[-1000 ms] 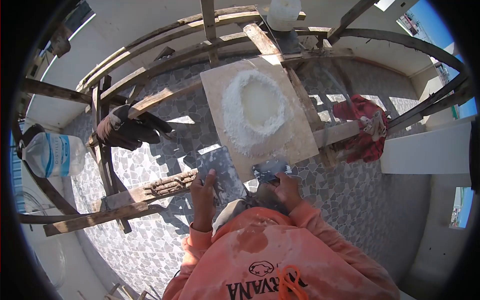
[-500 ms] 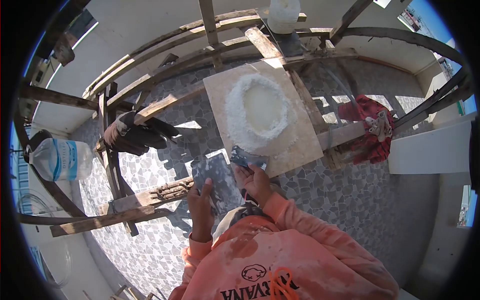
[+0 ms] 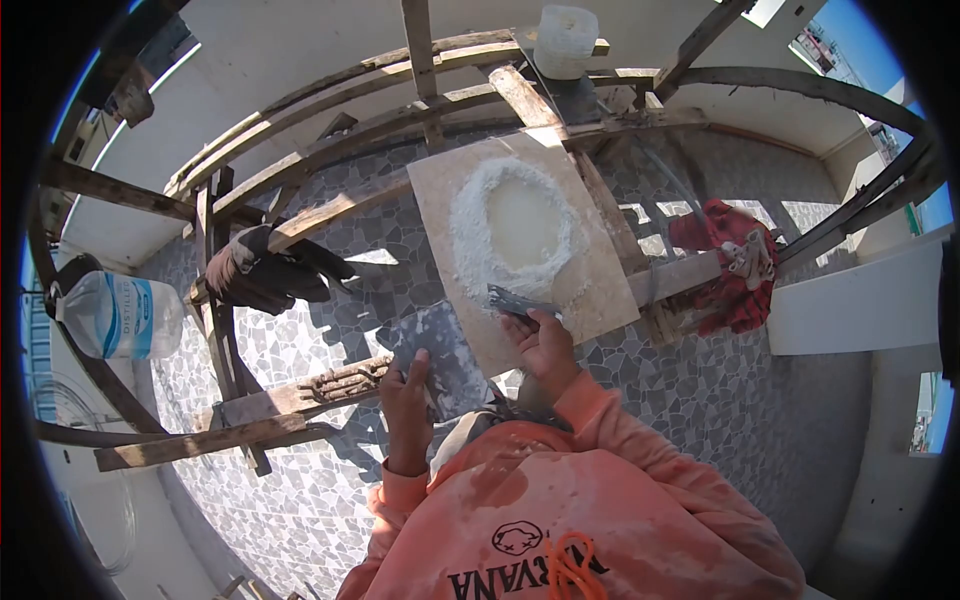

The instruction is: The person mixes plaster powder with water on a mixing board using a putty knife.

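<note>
A beige board (image 3: 445, 240) lies on wooden beams in front of me. On it a ring of white powder (image 3: 468, 238) surrounds a pool of pale liquid (image 3: 524, 222). My right hand (image 3: 543, 345) grips a small dark scraper (image 3: 520, 300), whose blade is at the near edge of the powder. My left hand (image 3: 407, 400) holds a larger grey plate (image 3: 440, 355) with white smears, beside the near left edge of the board; the thumb lies on its face.
Dark gloves (image 3: 265, 270) hang on a beam at the left, near a clear plastic jug (image 3: 125, 315). A white container (image 3: 566, 42) stands at the far side. Red cloth (image 3: 735, 265) hangs at the right. Wooden beams (image 3: 340, 210) frame the board above a stone-patterned floor (image 3: 330, 520).
My right hand has moved forward and to the right with the scraper, up to the powder's near edge. My left hand and the grey plate have shifted slightly right.
</note>
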Available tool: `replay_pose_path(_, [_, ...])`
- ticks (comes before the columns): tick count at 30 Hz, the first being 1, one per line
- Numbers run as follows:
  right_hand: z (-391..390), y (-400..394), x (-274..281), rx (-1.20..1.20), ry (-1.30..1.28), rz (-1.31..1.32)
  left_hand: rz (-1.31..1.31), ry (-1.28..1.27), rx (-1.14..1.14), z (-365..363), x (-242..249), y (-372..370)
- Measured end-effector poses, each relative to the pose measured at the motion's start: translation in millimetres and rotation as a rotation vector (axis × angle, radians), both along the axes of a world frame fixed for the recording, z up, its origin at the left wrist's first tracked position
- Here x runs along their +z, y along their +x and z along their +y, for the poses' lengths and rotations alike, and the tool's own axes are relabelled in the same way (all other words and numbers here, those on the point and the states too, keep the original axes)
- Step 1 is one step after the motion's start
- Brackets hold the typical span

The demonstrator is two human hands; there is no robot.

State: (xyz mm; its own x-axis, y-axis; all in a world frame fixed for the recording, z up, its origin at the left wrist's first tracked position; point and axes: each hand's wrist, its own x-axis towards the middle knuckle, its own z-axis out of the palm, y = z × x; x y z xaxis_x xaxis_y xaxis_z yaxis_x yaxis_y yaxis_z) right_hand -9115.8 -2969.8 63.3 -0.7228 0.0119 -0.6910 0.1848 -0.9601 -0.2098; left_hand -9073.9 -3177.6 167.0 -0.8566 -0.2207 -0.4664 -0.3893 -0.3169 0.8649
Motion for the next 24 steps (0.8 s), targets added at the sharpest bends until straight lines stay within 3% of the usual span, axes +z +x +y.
replay_pose_path(9, [33,-2,26,0.088,0.115,0.022,0.011,0.021,-0.054,-6,-7,-4])
replay_pose_path(12, [51,-5,37,0.195,0.212,0.006,0.022,0.063,-0.053,-1,-10,-7])
replay_pose_path(18, [113,-37,71,0.633,0.451,0.043,-0.006,0.000,-0.069,9,-8,-15])
replay_pose_path(24, [171,-109,100,0.838,0.767,0.161,0.010,-0.009,0.013,23,1,-17])
